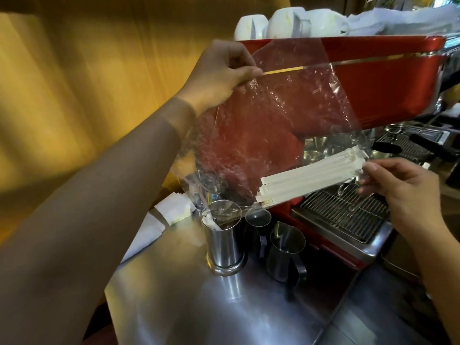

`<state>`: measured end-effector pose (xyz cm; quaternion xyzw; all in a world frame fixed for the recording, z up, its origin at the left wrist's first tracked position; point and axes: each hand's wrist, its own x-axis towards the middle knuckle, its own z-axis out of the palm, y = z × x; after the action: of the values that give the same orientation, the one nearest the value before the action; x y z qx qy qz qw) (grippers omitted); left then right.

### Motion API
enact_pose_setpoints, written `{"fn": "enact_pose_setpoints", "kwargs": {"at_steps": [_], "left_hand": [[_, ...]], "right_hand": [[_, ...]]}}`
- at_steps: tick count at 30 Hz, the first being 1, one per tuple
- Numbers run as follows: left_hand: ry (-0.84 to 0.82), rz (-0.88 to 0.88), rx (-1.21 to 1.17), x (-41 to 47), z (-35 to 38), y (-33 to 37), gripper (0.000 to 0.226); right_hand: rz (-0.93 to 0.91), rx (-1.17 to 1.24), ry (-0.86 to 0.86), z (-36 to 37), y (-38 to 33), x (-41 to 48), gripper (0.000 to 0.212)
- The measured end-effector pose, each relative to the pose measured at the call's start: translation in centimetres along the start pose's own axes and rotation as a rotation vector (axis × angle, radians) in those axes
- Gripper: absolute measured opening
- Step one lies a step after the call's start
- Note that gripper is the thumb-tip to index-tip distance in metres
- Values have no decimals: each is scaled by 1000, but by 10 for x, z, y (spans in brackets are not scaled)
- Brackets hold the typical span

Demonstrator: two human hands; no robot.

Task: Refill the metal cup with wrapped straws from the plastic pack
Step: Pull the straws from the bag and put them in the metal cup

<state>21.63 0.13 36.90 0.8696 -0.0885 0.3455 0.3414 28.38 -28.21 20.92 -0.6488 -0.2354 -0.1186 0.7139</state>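
My left hand (221,75) pinches the upper edge of a clear plastic pack (268,125) and holds it up in front of a red espresso machine. A bundle of white paper-wrapped straws (306,179) lies slanted at the pack's lower right. My right hand (403,190) pinches the pack at the straws' right ends. Below the pack's lower left corner stands the tall metal cup (222,240) on the steel counter, with one white wrapper visible inside it.
Two steel milk pitchers (286,255) stand right of the cup. The red espresso machine (388,83) with its drip grate (346,215) fills the right side, white cups (283,21) on top. Folded white cloths (171,210) lie left of the cup on the steel counter (199,307).
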Motion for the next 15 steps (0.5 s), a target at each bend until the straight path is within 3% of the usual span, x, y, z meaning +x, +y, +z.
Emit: {"fn": "enact_pose_setpoints", "kwargs": {"at_steps": [15], "left_hand": [[93, -107, -90, -21, -25, -37, 20]], "right_hand": [[-61, -55, -62, 30, -14, 20, 10]]}}
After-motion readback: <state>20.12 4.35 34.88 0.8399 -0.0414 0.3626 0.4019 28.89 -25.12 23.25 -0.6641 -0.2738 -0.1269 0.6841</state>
